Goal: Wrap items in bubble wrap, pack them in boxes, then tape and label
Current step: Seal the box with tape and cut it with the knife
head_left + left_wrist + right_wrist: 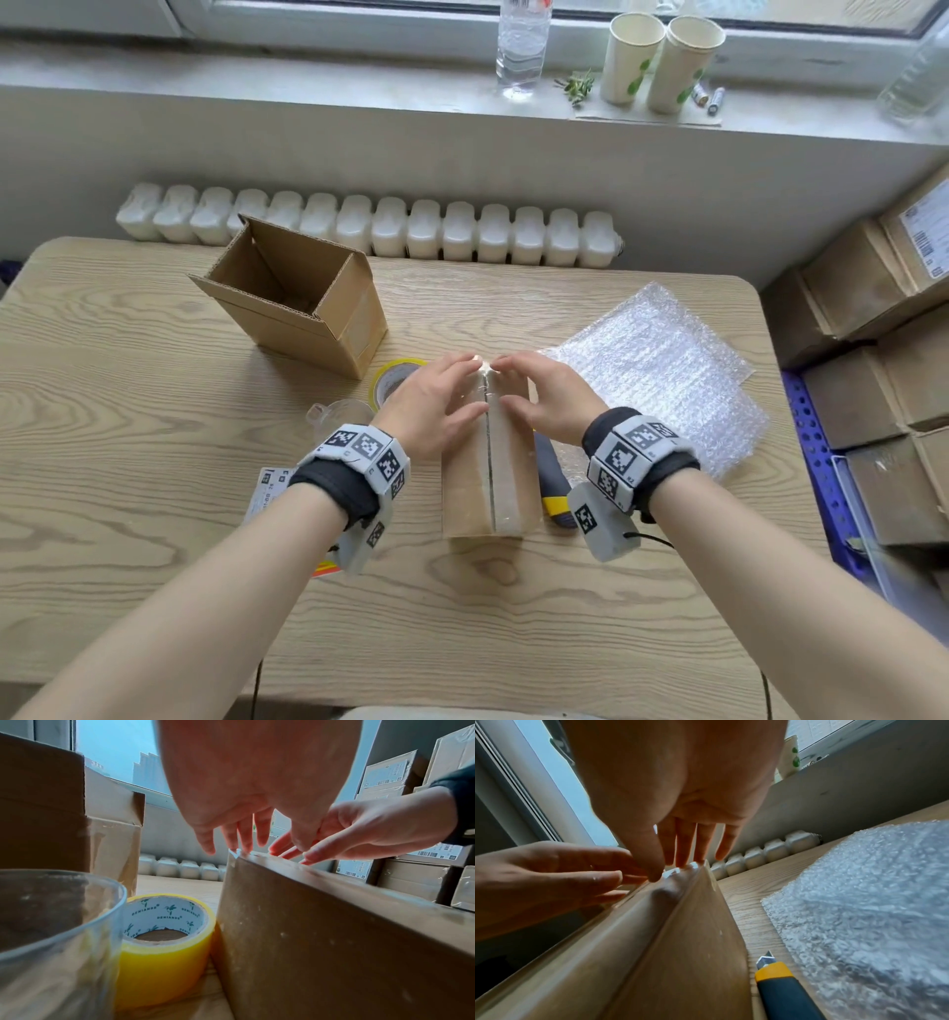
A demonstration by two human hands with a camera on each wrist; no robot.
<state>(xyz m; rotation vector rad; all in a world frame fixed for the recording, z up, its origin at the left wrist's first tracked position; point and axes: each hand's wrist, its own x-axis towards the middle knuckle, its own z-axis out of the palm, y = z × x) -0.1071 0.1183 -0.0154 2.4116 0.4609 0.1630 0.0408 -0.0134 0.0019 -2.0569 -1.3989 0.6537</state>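
A closed cardboard box (490, 483) stands in the middle of the table, clear tape running along its top seam. My left hand (436, 398) and right hand (534, 393) lie with straight fingers on the far end of its top, fingertips (244, 843) pressing the tape near the far edge. In the right wrist view the fingers (687, 845) touch the shiny tape end on the box (675, 943). A yellow tape roll (164, 947) stands just left of the box (334, 943). Sheets of bubble wrap (662, 375) lie to the right.
An open empty carton (298, 298) stands at the back left. A clear glass jar (51, 933) sits by the tape roll. A yellow-and-blue utility knife (782, 990) lies right of the box, blade out. A label sheet (267, 491) lies under my left wrist. Stacked boxes (883, 329) line the right side.
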